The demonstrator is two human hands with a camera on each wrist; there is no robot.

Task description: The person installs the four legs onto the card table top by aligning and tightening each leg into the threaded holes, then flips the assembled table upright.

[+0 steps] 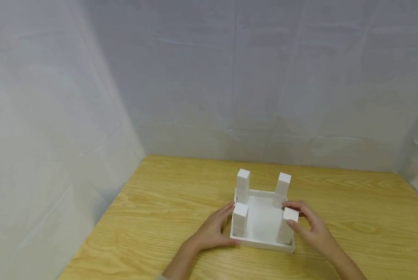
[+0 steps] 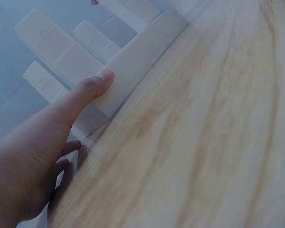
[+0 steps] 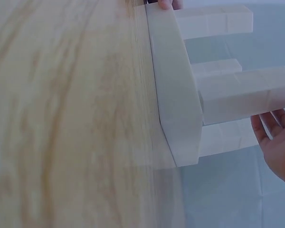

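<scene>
While my left hand [image 1: 212, 231] lies flat against the white tray [image 1: 261, 244], steadying its left wall mid-table, my right hand [image 1: 308, 225] pinches the near-right block stack [image 1: 288, 225]; left wrist: thumb [image 2: 92, 88] on wall; right wrist: fingers [image 3: 275, 147] loose beside stack

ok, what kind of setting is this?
Probably a staged recording booth, not a lived-in room: white sheeting hangs round three sides of a bare wooden table, which carries only a white tray with four block posts.
</scene>
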